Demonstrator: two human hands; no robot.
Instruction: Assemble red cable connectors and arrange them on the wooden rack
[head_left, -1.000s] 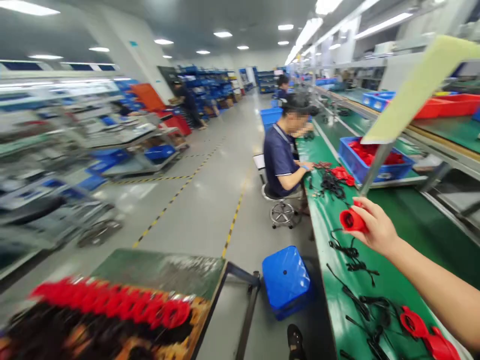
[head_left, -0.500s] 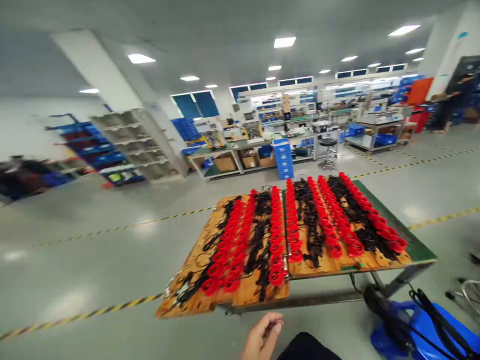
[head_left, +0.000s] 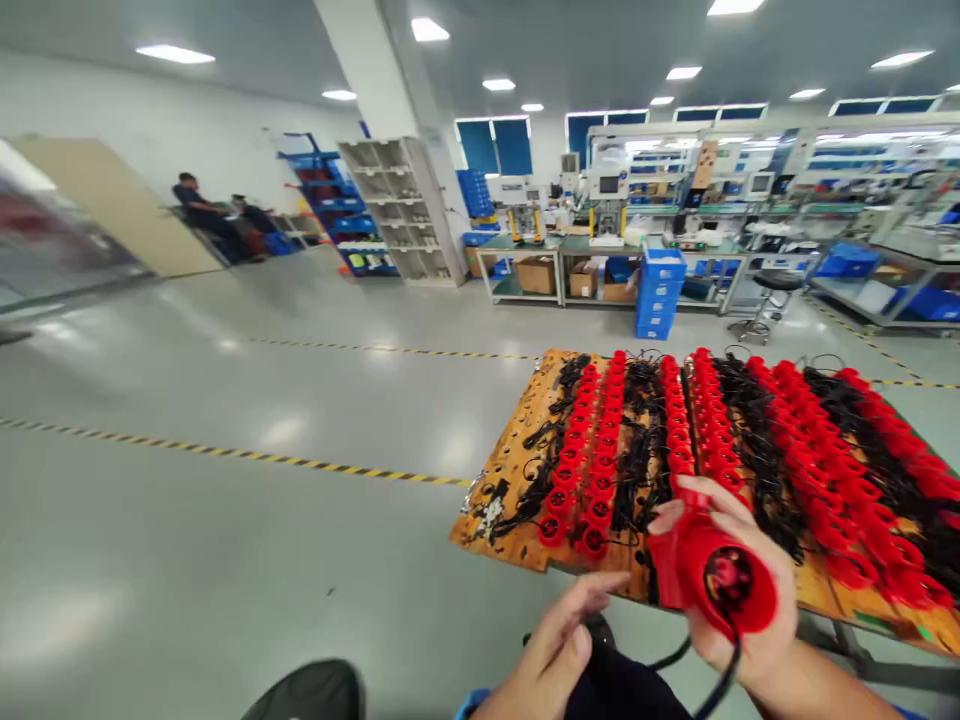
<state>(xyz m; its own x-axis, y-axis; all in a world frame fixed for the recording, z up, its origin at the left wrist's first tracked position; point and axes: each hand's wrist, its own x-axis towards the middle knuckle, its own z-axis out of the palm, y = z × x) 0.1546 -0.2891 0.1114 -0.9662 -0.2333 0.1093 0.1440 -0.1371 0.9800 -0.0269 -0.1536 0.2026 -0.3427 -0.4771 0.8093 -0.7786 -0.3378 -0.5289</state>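
Observation:
My right hand (head_left: 776, 570) is wrapped round a red round housing (head_left: 709, 570), held up in front of the table's near edge. Dark wiring shows inside its open end, and a black cable hangs down from it. To the left of the housing is my left hand (head_left: 551, 645), its fingers stretched out and thumb apart, holding nothing. Beyond both hands, rows of red housings (head_left: 604, 455) with black cables (head_left: 636, 455) between them lie on a wooden board (head_left: 517, 450) on the table.
Behind the table stand a stack of blue bins (head_left: 660, 293), a black stool (head_left: 776, 282) and workbenches (head_left: 525, 290). Grey shelving (head_left: 401, 210) is farther left. Two people (head_left: 202, 212) are at the far left. Yellow-black tape (head_left: 300, 461) marks the floor.
The view has swung left, so the table appears farther right. My right hand has come into view with a red housing in it. My left hand has opened out.

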